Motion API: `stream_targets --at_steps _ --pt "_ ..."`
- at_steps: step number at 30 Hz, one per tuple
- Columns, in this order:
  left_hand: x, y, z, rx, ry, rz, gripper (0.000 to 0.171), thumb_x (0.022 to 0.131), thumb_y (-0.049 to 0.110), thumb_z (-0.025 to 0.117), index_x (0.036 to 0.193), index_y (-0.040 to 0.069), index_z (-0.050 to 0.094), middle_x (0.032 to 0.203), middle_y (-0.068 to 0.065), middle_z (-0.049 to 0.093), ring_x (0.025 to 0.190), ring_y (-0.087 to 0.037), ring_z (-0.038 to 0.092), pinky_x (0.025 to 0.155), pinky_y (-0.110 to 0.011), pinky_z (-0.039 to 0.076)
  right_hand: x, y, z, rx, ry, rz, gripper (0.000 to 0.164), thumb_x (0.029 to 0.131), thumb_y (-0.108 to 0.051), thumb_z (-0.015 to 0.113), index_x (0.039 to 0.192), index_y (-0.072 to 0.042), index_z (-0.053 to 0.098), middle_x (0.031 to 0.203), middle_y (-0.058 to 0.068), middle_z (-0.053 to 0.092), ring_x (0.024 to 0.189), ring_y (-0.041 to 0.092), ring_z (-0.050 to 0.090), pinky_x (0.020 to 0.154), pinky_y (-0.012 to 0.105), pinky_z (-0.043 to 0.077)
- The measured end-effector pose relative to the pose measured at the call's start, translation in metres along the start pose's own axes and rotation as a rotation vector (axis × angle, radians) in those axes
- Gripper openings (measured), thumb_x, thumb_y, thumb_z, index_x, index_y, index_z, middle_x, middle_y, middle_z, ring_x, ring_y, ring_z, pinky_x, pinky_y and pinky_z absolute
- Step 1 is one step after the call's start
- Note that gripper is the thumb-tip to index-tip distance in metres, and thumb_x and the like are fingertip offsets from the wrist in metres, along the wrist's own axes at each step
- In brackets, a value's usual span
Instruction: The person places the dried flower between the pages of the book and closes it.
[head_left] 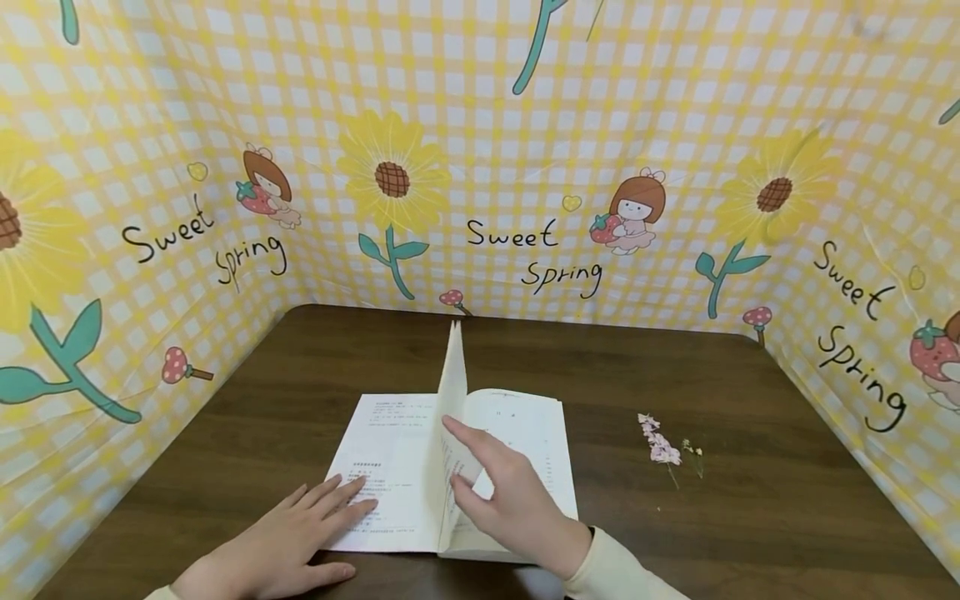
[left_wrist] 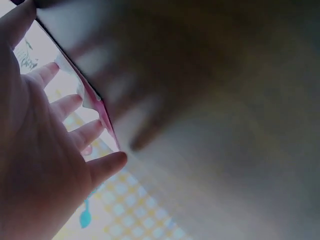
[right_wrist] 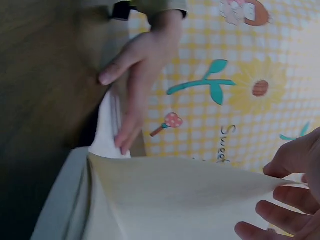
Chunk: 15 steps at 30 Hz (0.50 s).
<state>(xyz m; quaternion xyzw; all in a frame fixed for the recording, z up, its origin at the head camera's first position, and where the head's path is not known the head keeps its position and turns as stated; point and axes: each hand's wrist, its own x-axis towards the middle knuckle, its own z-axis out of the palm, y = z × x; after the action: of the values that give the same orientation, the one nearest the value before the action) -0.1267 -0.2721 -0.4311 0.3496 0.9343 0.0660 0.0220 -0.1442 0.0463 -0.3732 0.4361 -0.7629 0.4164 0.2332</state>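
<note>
An open book (head_left: 393, 442) lies on the table with printed text on its pages. My left hand (head_left: 281, 542) rests on the left page, fingers spread and fairly straight, the thumb on the table by the book's near edge. In the middle of the book a few leaves (head_left: 452, 367) stand almost upright. My right hand (head_left: 517, 504) holds them over the right-hand page. In the right wrist view, the raised leaf (right_wrist: 185, 185) runs between the thumb and fingers of the right hand (right_wrist: 295, 190). The left wrist view is dark and blurred around the left hand (left_wrist: 45, 135).
On the brown table (head_left: 720, 533), right of the book, lies a sprig of pale pink flowers (head_left: 660, 446). A smaller sprig with tiny blossoms (head_left: 697, 454) is beside it. A yellow checked cloth (head_left: 480, 158) with sunflowers and lettering surrounds the table's back and sides.
</note>
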Motion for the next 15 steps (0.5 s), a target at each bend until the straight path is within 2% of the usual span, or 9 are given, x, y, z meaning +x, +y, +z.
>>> stream_targets --at_steps 3,8,12,15 --pt "-0.004 -0.003 -0.002 -0.009 0.024 0.011 0.077 0.093 0.066 0.051 0.151 0.018 0.041 0.153 -0.017 0.040 0.133 -0.045 0.042 0.095 -0.068 0.039 -0.001 -0.003 0.010 -0.065 -0.013 -0.022 0.064 0.082 0.005 0.069 0.143 0.003 0.046 0.135 0.016 0.059 0.120 0.024 0.061 0.098 0.032 0.049" --pt "-0.012 -0.009 -0.008 -0.035 0.058 -0.025 0.086 0.087 0.070 0.056 0.152 0.016 0.039 0.153 -0.018 0.040 0.133 -0.044 0.042 0.095 -0.068 0.039 0.000 -0.008 0.027 -0.103 -0.021 -0.041 0.068 0.083 0.001 0.071 0.145 0.003 0.042 0.133 0.011 0.063 0.117 0.018 0.062 0.095 0.024 0.049" --pt "-0.018 -0.015 -0.016 -0.033 0.103 -0.061 0.089 0.084 0.070 0.062 0.152 0.017 0.039 0.151 -0.018 0.041 0.131 -0.046 0.043 0.093 -0.070 0.039 0.002 -0.010 0.041 -0.148 -0.045 -0.071 0.060 0.082 -0.001 0.074 0.138 0.000 0.052 0.130 0.007 0.065 0.116 0.015 0.063 0.097 0.024 0.048" --pt "-0.023 -0.020 -0.022 -0.024 0.147 -0.085 0.091 0.082 0.067 0.067 0.152 0.017 0.038 0.151 -0.019 0.041 0.129 -0.049 0.045 0.090 -0.072 0.039 0.003 -0.011 0.050 -0.213 -0.106 -0.114 0.048 0.082 -0.002 0.074 0.128 -0.006 0.062 0.130 0.005 0.065 0.117 0.015 0.062 0.099 0.024 0.046"
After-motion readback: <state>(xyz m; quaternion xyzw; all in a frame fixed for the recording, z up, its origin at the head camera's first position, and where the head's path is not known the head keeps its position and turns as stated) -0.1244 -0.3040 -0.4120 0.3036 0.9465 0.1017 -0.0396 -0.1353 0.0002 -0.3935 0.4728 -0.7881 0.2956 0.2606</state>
